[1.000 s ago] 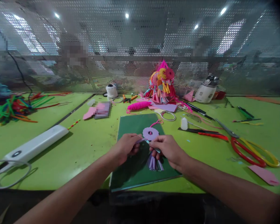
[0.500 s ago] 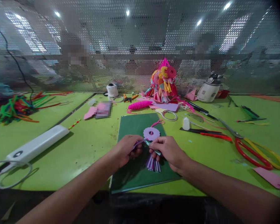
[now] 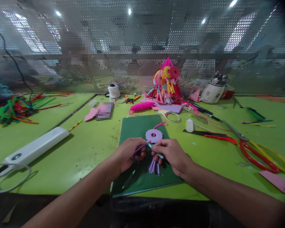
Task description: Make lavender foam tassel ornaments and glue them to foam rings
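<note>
The left hand [image 3: 131,149] pinches thin purple strips [image 3: 142,146] that slant up rightward. The paper flower [image 3: 158,136], over the green board [image 3: 134,128], runs long from pink string [image 3: 159,124], far, to fringe [image 3: 154,167], near. It looks light and probably tears easily; best hold its middle. The right hand [image 3: 169,150] pinches a pale blue strip [image 3: 160,155].

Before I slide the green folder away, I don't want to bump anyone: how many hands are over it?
2: the left hand, holding a purple strip, and the right hand, pinching a pale blue piece, both near the lilac disc. No others seem hidden.
</note>
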`<state>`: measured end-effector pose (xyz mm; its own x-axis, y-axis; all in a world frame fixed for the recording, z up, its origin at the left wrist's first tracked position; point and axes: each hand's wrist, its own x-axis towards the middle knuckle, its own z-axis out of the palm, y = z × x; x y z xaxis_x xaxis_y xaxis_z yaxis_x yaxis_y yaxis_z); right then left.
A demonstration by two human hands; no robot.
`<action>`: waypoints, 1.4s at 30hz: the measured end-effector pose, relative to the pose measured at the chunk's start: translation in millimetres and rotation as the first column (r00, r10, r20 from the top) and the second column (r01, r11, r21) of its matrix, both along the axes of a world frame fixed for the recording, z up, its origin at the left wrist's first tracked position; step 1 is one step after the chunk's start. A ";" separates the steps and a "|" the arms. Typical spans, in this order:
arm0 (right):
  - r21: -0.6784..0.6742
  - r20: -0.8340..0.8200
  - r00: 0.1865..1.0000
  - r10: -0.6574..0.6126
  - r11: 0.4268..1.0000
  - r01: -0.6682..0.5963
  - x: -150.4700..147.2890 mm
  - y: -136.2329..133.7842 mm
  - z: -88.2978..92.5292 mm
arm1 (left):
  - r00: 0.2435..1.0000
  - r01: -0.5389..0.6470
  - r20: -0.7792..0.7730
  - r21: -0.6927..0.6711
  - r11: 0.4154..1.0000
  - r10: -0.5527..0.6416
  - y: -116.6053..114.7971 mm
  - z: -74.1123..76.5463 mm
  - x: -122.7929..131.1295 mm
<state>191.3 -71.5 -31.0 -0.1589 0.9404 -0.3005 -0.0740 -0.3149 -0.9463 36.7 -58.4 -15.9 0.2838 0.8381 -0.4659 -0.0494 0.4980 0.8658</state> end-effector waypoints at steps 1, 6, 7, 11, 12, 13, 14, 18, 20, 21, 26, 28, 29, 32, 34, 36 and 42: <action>0.002 -0.001 1.000 -0.001 1.000 0.001 0.1 -0.1 0.1 | 1.000 -0.002 0.005 0.009 1.000 0.002 0.1 -0.5 -0.3; 0.009 -0.011 1.000 -0.009 1.000 0.009 0.8 -0.2 0.0 | 0.998 0.013 0.062 0.023 1.000 -0.015 0.4 -4.5 -3.1; 0.008 -0.010 1.000 -0.009 1.000 0.009 0.9 -0.3 0.1 | 0.997 0.012 0.076 0.016 1.000 -0.013 0.3 -5.1 -3.8; -0.005 -0.007 1.000 -0.004 1.000 0.004 0.9 -0.7 1.0 | 0.995 -0.011 0.096 -0.004 1.000 0.011 -0.9 -6.1 -6.1; -0.006 -0.005 1.000 -0.004 1.000 0.004 0.7 -0.6 1.3 | 0.995 -0.009 0.095 -0.002 1.000 0.009 -1.2 -6.3 -6.6; -0.006 -0.003 1.000 -0.007 1.000 0.007 0.6 -0.5 1.5 | 0.996 -0.004 0.094 0.001 1.000 0.004 -1.5 -6.6 -7.1; -0.005 0.001 1.000 -0.009 1.000 0.009 0.4 -0.4 1.5 | 0.995 0.004 0.096 0.003 1.000 -0.004 -1.6 -6.9 -7.5; -0.012 -0.003 1.000 -0.006 1.000 0.006 0.1 0.3 1.0 | 0.991 0.011 0.136 -0.004 1.000 -0.010 -1.0 -8.2 -7.5; -0.010 -0.010 1.000 -0.005 1.000 0.005 0.3 0.2 0.6 | 0.988 0.002 0.153 -0.007 1.000 0.000 -0.6 -8.8 -6.4; -0.007 -0.012 1.000 -0.006 1.000 0.006 0.5 0.1 0.4 | 0.987 0.001 0.158 -0.005 1.000 0.000 -0.5 -9.1 -5.7; 0.011 0.006 1.000 -0.005 1.000 0.005 1.2 -1.0 0.2 | 0.986 0.001 0.165 0.005 1.000 -0.002 -0.9 -9.4 -2.1; 0.023 0.004 1.000 -0.010 1.000 0.010 1.1 -1.5 0.0 | 0.986 -0.016 0.166 0.006 1.000 0.014 -1.2 -8.6 -1.0; 0.025 0.001 1.000 -0.012 1.000 0.012 0.9 -1.6 -0.2 | 0.986 -0.026 0.162 0.005 1.000 0.025 -1.4 -8.0 -0.6; 0.015 -0.003 1.000 -0.017 1.000 0.017 0.5 -1.8 -0.8 | 0.989 -0.050 0.138 -0.007 0.999 0.050 -2.0 -6.2 0.0; 0.016 -0.005 1.000 -0.024 1.000 0.024 0.3 -1.5 -1.3 | 0.990 -0.049 0.132 -0.011 0.999 0.050 -2.7 -5.6 -0.1; 0.022 -0.001 1.000 -0.022 1.000 0.022 0.2 -1.2 -1.6 | 0.989 -0.040 0.141 -0.007 0.999 0.040 -3.4 -5.8 -0.4; 0.019 0.003 1.000 -0.016 1.000 0.016 0.7 -1.8 -1.1 | 0.982 -0.042 0.186 0.008 0.999 0.040 -3.5 -8.6 -0.6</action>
